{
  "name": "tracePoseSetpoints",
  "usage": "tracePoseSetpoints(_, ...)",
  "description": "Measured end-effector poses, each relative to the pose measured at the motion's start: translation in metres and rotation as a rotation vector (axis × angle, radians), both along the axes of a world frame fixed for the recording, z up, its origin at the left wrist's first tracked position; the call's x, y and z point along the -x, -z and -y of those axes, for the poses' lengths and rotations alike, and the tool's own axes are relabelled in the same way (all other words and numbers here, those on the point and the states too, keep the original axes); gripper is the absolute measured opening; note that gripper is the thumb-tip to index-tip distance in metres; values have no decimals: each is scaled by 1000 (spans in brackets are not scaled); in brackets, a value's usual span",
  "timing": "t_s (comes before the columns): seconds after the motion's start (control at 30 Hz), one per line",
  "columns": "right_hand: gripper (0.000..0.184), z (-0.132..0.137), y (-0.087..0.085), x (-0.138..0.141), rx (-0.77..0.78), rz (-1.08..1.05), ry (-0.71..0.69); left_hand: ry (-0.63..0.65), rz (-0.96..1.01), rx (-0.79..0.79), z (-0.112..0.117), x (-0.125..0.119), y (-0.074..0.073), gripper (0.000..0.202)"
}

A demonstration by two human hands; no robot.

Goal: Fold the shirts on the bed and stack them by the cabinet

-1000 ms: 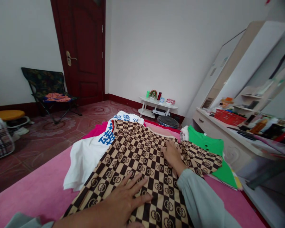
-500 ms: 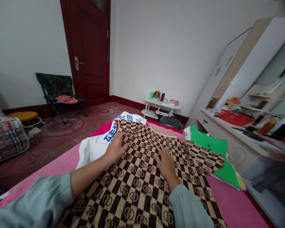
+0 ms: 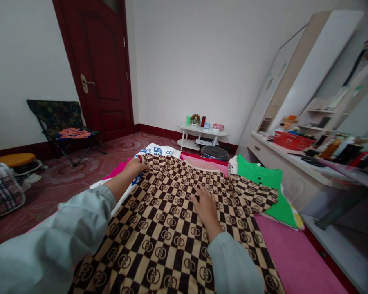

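Observation:
A brown-and-beige checkered short-sleeved shirt with round emblems lies spread out on the pink bed cover. At its far left sleeve, my left hand is closed on the sleeve's edge; the fingertips are partly hidden. My right hand rests palm down on the upper middle of the shirt, its fingers spread and holding nothing. A white shirt with blue characters lies partly under the checkered one, beyond my left hand. To the right, a green garment lies partly beneath the other sleeve.
A low white table with small items stands by the far wall. On the right is a dresser carrying a red basket. A folding chair and a yellow stool stand on the left.
My left hand has moved outward to the left sleeve's edge and closed on it. My right hand stays flat on the shirt. The view has turned slightly right.

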State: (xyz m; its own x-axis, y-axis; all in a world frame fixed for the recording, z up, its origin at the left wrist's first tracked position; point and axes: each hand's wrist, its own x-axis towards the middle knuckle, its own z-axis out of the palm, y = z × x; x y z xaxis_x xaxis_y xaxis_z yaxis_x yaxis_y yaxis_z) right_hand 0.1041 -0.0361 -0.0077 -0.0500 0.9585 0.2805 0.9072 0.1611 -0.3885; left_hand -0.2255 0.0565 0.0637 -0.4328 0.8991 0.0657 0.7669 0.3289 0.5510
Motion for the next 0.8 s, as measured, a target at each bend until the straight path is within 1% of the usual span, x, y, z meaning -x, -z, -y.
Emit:
tracePoseSetpoints(0.07, 44, 0, -1, -1, 0, -32, -6, 5, -46, -1, 2, -12, -13, 36)
tracePoseSetpoints(0.13, 42, 0, -2, -2, -14, -67, -13, 45, -81, -59, 5, -34, -29, 32)
tracePoseSetpoints(0.2, 38, 0, -3, -4, -37, -108, -23, 130, -85, -142, 6, -66, -42, 30)
tracePoseSetpoints(0.27, 35, -1, -2, -7, -68, -177, -27, 241, -61, -185, 3, -103, -46, 33)
tracePoseSetpoints(0.3, 36, -1, -2, -9, -84, -227, -25, 303, -44, -196, 2, -122, -44, 34)
tracePoseSetpoints(0.37, 39, -3, 1, -12, -110, -356, -18, 453, 0, -194, 2, -157, -32, 35)
tracePoseSetpoints(0.43, 44, -5, 4, -15, -123, -485, -28, 615, 46, -161, 7, -181, -15, 38)
tracePoseSetpoints(0.47, 46, -7, 6, -17, -126, -531, -39, 678, 64, -145, 13, -188, -6, 41)
tracePoseSetpoints(0.53, 49, -9, 10, -18, -134, -573, -55, 757, 89, -132, 27, -188, 9, 48)
tracePoseSetpoints(0.6, 50, -11, 13, -19, -145, -574, -62, 782, 92, -133, 47, -172, 18, 52)
tracePoseSetpoints(0.67, 49, -13, 15, -19, -160, -562, -71, 777, 71, -91, 69, -144, 21, 52)
tracePoseSetpoints(0.7, 47, -13, 15, -19, -169, -554, -77, 773, 56, -39, 81, -127, 20, 50)
tracePoseSetpoints(0.8, 43, -11, 13, -18, -194, -507, -83, 802, 45, 109, 124, -79, 15, 43)
